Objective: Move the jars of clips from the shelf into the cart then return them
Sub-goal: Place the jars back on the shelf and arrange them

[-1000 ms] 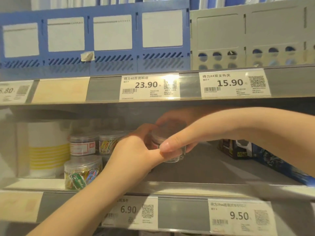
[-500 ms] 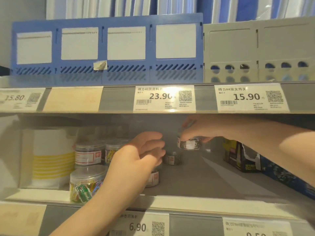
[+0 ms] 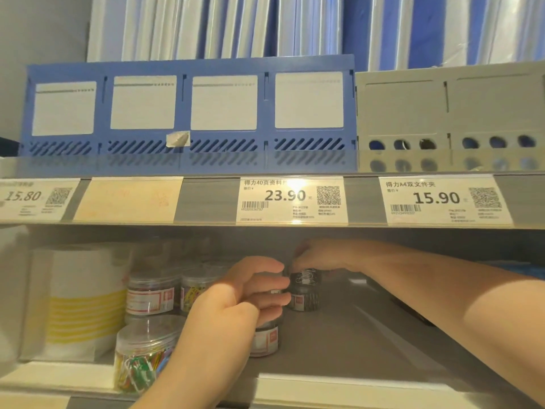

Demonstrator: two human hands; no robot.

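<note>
1. right hand (image 3: 320, 255) pinches the dark clip jar (image 3: 305, 277) by its top, with the lower jar (image 3: 303, 301) right under those fingertips
2. left hand (image 3: 236, 302) is half curled just beside them, can't tell if it's holding anything
3. an off-centre landing or a bump from the left fingers could probably topple the stack

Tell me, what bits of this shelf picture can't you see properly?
Head view:
- Whether the left hand holds anything: its curled fingers cover the spot.
- Labelled jar below it: top hidden by that hand.
- Dark jar pinched by the right hand: contents blurred and shadowed.
- Leftmost price tag: cut by the picture's edge.
</note>
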